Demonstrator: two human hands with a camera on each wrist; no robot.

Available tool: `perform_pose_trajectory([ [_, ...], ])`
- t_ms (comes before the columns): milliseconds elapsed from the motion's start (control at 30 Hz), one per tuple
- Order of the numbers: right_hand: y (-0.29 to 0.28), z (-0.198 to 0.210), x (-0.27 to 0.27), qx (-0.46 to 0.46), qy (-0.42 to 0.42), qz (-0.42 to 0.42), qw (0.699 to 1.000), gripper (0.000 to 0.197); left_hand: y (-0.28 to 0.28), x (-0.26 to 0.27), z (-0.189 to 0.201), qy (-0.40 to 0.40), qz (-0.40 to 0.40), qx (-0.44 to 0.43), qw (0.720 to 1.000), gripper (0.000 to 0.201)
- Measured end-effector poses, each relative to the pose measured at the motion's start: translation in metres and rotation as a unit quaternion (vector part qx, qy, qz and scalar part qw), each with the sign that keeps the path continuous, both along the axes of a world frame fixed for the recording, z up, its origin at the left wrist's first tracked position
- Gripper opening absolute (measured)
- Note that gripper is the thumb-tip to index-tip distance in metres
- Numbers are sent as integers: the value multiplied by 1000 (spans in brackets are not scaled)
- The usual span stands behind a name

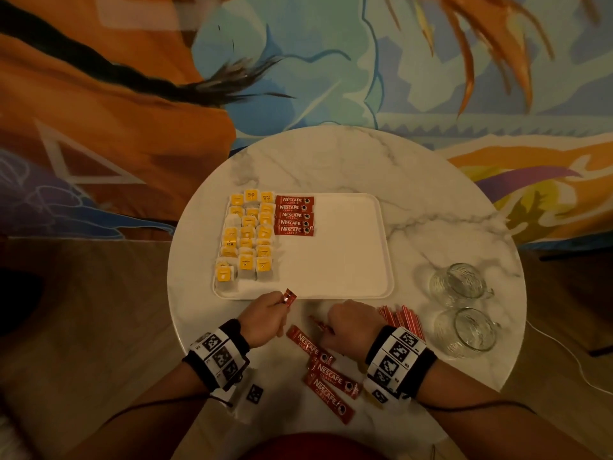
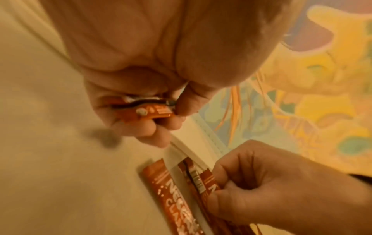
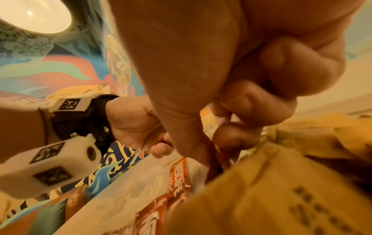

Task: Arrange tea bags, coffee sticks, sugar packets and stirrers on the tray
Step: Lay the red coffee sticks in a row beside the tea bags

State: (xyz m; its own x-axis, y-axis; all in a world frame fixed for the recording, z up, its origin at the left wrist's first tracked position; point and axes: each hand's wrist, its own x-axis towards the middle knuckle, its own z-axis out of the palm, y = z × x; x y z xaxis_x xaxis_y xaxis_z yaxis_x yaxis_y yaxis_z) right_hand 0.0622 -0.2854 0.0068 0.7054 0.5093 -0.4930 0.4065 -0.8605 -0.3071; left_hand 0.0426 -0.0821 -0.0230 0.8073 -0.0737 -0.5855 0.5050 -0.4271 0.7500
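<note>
**Coffee sticks in both hands at the tray edge**

Left hand (image 1: 263,318) pinches 1 coffee stick (image 1: 289,297) above the near rim of the tray (image 1: 384,247); right hand (image 1: 351,323) pinches another (image 1: 321,326) on the table (image 1: 431,200). Risk: the light, slippery stick may slide from the pinch or land askew beside the row of 5 (image 1: 294,215).

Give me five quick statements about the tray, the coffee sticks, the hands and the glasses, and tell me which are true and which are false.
1. Five coffee sticks lie in a column on the tray. True.
2. The left hand is empty. False: it pinches a coffee stick near the tray's front edge.
3. The tea bags fill the tray's left side. True.
4. The two glass cups stand on the tray. False: they sit on the marble table, to the tray's right.
5. The right hand grips a coffee stick on the table. True.
</note>
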Motion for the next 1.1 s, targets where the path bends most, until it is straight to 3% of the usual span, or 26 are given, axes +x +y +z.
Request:
perform_pose_trajectory([
  [67,-3,-7,5,31,30,-31,999,43,-1,-1,2,4,35,-33,999,11],
  [167,-8,-13,14,93,60,-89,990,36,0,-2,5,-4,53,-63,997,13],
  [267,-8,-9,20,159,51,-126,978,26,1,-3,4,-32,26,-64,997,16],
  [433,-1,-3,23,274,81,-156,945,19,-4,-6,1,-76,-23,-92,993,46],
  [533,4,-7,21,305,100,-149,935,17,-12,-6,5,-104,-48,-61,992,39],
  [733,0,-14,14,293,64,-112,947,22,-24,-11,8,-101,-85,-27,991,17],
  [833,-7,-14,11,269,58,-100,956,27,-24,-13,4,-97,-125,-6,987,26],
  [900,-11,-10,7,234,53,-65,969,27,-20,-13,0,-103,-168,40,980,20],
  [1000,-16,0,-5,128,40,26,991,34,-13,-14,-3,-139,-245,145,948,18],
  [1100,-15,10,-20,34,3,115,993,42,-12,-14,-7,-146,-323,199,914,11],
])
